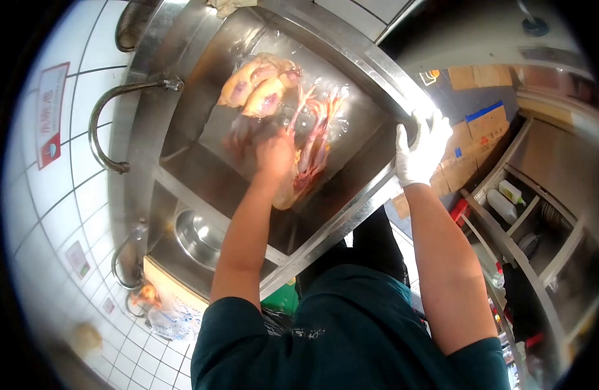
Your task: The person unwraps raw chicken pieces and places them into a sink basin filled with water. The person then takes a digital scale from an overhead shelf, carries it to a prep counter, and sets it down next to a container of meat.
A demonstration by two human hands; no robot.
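My left hand (275, 155), bare, reaches into a steel sink (212, 58), its fingers closed round the leg of a plucked bird (291, 123). More raw poultry legs and feet (316, 140) lie just right of that hand. Pale yellow poultry pieces (260, 84) rest farther up in the sink. Something reddish and blurred shows left of the hand. My right hand (422, 151) wears a white glove and lies on the sink's right rim, fingers spread, holding nothing.
A curved faucet (101, 123) stands over the sink's left side. In the neighbouring basin is a round metal bowl (202, 237). A plastic bag (174, 322) lies at lower left. Flattened cardboard (472, 146) covers floor at right, beside a shelf with bottles (504, 205).
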